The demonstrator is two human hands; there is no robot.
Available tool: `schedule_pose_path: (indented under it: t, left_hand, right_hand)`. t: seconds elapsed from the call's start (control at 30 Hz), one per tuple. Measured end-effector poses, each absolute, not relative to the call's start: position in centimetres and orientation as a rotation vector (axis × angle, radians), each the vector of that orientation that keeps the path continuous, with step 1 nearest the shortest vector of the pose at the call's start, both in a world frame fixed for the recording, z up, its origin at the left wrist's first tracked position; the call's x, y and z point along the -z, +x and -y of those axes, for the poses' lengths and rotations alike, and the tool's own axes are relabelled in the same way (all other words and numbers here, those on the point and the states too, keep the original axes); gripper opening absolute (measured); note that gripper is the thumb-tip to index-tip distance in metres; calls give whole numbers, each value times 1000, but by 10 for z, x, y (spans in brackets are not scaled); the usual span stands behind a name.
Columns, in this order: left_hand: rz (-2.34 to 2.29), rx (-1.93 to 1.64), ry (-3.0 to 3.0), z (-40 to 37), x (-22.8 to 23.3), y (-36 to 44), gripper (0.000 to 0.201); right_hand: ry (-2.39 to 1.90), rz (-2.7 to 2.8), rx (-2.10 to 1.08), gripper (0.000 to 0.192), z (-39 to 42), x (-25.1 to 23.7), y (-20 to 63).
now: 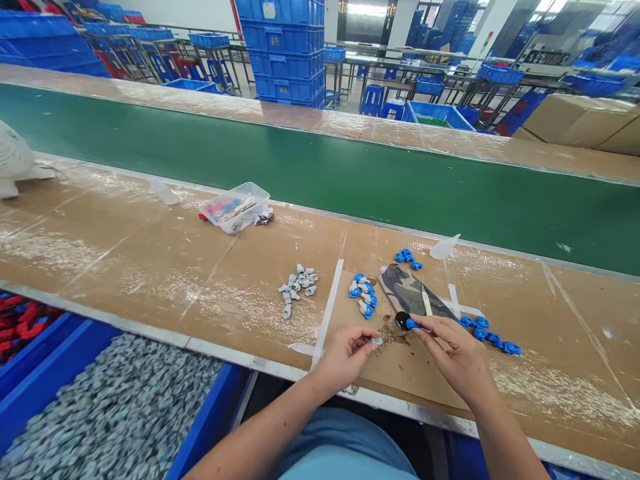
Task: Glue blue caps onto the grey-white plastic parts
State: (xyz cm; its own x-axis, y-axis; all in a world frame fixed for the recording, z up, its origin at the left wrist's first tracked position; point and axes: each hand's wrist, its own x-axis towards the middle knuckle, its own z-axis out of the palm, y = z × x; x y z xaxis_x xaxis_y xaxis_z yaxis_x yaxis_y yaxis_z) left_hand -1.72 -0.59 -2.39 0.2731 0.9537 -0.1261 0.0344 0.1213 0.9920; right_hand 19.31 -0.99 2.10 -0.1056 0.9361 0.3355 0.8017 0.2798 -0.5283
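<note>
Between the fingers of my left hand [347,357] is a small grey plastic part [377,341], pinched at the fingertips. My right hand [455,353] grips a small blue plastic part [412,324] at the mouth of a little round pot with dark contents [401,321]. Whether the blue part touches the dark contents, I cannot tell. Behind the pot lies a camouflage-patterned cloth [407,287] with a white pen-like tool [426,300] on it. Left of the cloth is a cluster of joined blue and grey parts [363,295]. Blue parts [493,337] lie in a row to the right.
Loose grey parts [299,287] lie left of a tape strip. A clear plastic box [235,208] with sticks stands farther back. Beyond runs a green conveyor belt [320,167]. A blue bin [200,420] of grey parts sits below the table edge at left. More blue parts [408,258] lie behind the cloth.
</note>
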Motion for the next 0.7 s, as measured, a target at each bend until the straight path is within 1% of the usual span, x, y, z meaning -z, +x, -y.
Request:
schedule_pose_path:
  t: [0.1,0.17,0.33,0.4,0.53,0.7]
  left_hand:
    - [-1069,-913,1258,6,22,-18,17]
    - [-1059,-920,1245,6,20,-18,17]
    - [-992,-951,1102,9,20,-15,20]
    - [-961,-958,1046,10,22,-13,23]
    - [-918,-959,998,12,23,-12,26]
    - [-888,-945,1000,12,22,-12,27]
  right_hand:
    - [-1571,1885,-326,24,10,-20,192]
    - [-1591,1764,-416,25,10,-19,192]
    - [-1570,1327,-919,38,11,-20,187]
    - [-1533,1269,-1038,38,14,-21,183]
    - [-1487,1386,-1078,31,24,-19,172]
    - [-1544,1635,-884,25,32,-16,161]
